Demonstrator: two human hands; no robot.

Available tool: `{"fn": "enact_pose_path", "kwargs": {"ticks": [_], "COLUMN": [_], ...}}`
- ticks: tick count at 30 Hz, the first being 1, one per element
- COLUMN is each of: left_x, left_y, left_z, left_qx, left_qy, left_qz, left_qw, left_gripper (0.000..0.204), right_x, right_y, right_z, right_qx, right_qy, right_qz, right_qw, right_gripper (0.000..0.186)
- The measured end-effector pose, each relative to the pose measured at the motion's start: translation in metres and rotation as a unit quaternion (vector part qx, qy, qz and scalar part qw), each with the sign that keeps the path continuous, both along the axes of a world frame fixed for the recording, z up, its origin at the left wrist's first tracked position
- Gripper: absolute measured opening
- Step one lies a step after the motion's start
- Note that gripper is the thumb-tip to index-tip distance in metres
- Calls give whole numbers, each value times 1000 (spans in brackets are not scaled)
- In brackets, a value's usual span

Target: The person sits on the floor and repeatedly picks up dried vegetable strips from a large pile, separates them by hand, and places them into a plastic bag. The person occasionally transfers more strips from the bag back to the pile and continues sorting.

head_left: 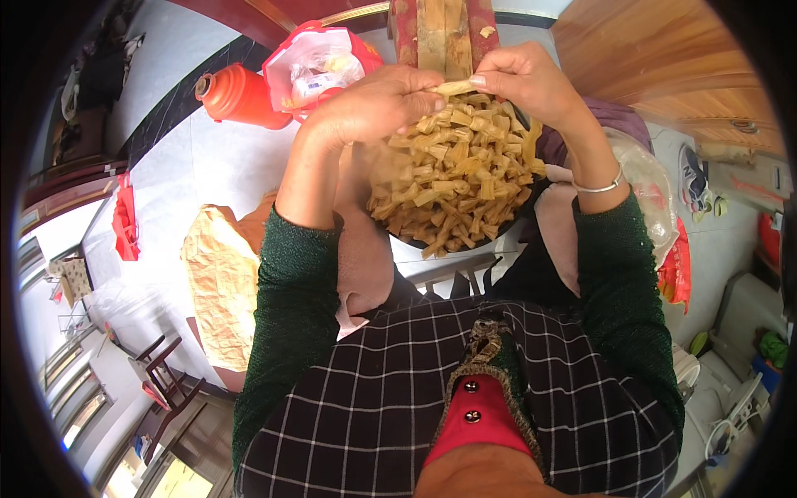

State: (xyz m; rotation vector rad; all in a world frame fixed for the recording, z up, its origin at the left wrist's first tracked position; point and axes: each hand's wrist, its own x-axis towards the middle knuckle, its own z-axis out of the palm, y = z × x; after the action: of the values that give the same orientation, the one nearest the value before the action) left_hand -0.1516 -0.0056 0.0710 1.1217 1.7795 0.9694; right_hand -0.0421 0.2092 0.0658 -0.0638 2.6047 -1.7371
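Between my hands is a small tan, strip-like bundle [455,87], held level above the far edge of a heap. My left hand [374,101] pinches its left end with thumb and fingers. My right hand [531,87] grips the right end between thumb and forefinger; a bangle circles that wrist. Below them a large heap of similar tan, folded bundles [461,162] fills a dark round container [529,217], most of whose rim is hidden. What the bundles are made of I cannot tell.
A wooden board [444,37] on red fabric stands beyond the heap. Far left are an orange flask [237,95] and a red bag [286,62] holding clear plastic packaging. Crumpled brown paper [220,274] lies left, a clear plastic bag [643,187] right. Pink cloth [365,266] flanks the container.
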Motion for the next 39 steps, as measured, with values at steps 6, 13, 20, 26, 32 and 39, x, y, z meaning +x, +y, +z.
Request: {"fn": "enact_pose_path", "kwargs": {"ticks": [6,13,20,26,32,39], "left_x": [-18,-30,5,49,-8,12], "left_y": [28,37,17,45,17,27], "left_z": [-23,-38,0,-11,-10,6], "left_qx": [18,-95,-122,224,485,449], "left_qy": [276,286,215,-92,-467,159], "left_qz": [222,211,102,332,252,413], "left_qw": [935,930,964,912,695,776], "left_gripper": [18,27,50,48,35,33], "right_x": [-32,-51,-30,-17,-13,-6], "right_y": [7,-4,-5,-32,-24,-44], "right_z": [-27,-34,-10,-3,14,29], "right_qx": [81,352,-74,-357,-316,-522], "right_qy": [59,-62,-63,-118,-165,-119], "right_qz": [-140,-191,-179,-47,67,52], "right_qw": [985,914,979,926,932,843], "right_gripper": [22,28,35,29,29,24]}}
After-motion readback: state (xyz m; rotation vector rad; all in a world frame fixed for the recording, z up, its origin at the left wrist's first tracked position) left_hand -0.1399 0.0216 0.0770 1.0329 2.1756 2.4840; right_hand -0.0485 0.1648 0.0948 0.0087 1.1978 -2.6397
